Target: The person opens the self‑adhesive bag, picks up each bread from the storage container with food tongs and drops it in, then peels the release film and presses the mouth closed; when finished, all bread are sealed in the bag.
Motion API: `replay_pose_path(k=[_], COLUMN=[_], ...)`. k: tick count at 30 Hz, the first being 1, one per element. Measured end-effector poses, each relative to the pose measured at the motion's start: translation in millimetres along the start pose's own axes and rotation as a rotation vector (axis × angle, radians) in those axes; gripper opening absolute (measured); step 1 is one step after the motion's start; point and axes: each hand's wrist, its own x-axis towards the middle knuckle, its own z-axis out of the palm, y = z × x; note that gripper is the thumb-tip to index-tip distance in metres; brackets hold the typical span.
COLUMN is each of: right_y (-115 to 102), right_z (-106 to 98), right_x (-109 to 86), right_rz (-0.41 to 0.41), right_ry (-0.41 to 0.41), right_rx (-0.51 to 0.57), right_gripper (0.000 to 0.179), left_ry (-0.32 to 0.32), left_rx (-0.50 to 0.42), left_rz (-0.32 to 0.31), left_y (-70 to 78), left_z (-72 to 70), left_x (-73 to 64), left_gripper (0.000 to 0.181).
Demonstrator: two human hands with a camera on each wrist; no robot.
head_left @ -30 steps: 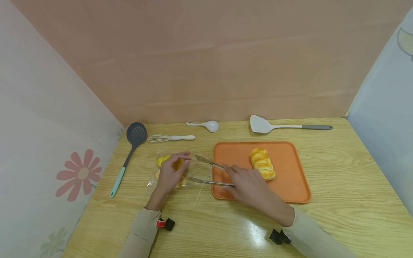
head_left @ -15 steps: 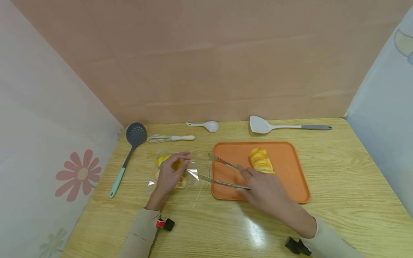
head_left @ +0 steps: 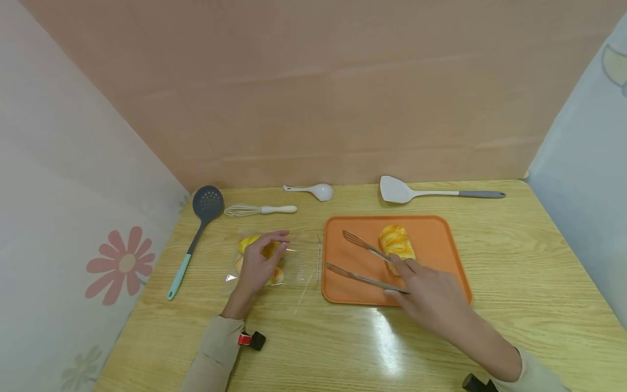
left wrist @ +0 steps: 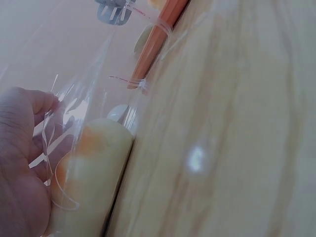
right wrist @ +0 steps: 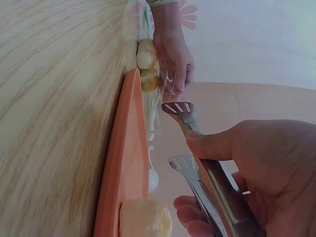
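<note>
My left hand (head_left: pixel 259 265) pinches the upper film of a clear plastic bag (head_left: pixel 299 269); in the left wrist view the film rises from the fingertips. Inside the bag lie a yellow bread (head_left: pixel 247 243) and pale, browned buns (left wrist: pixel 94 163), partly covered by the hand. With my right hand (head_left: pixel 431 296) I hold metal tongs (right wrist: pixel 212 185), their slotted tips spread apart and nothing between them. The tongs point left over the orange tray (head_left: pixel 338 294). On that tray rests a golden bread loaf (head_left: pixel 395 242), its near end partly behind the right hand and tongs.
Along the back lie a white ladle-like spoon (head_left: pixel 320 191), a whisk (head_left: pixel 259 209) and a white spatula (head_left: pixel 397 190) with a grey handle end. A dark skimmer (head_left: pixel 208 204) with a mint handle lies at the left, beside the flowered wall (head_left: pixel 73 163).
My right hand has drawn the tongs rightward, from above the bag to over the tray and near the loaf. My left hand has stayed at the bag.
</note>
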Motion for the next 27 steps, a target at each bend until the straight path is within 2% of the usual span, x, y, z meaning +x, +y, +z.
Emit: replay_pose_path(k=[4,8,16,27], right_y=[7,13,27,56], right_z=[-4,-9,-17,-29], right_x=[-7.5,-16.0,-32.2,-53.3], right_rz=[-0.001,0.037,0.107,0.218], right_ry=[0.025,0.032,0.047,-0.015], right_rx=[-0.002,-0.003,0.017,0.058], right_gripper=[0.074,0.074,0.075,0.071], left_ry=[0.002,0.002,0.013,0.0], left_rx=[-0.004,-0.012,-0.02,-0.013], left_rz=[-0.016,-0.028,0.002,-0.021], left_y=[2.0,2.1,-0.6,1.4], left_z=[-1.0,-0.9,1.7,-0.3], left_x=[-0.4,-1.1,0.1,-0.4], left_gripper=[0.011,0.013,0.011,0.015])
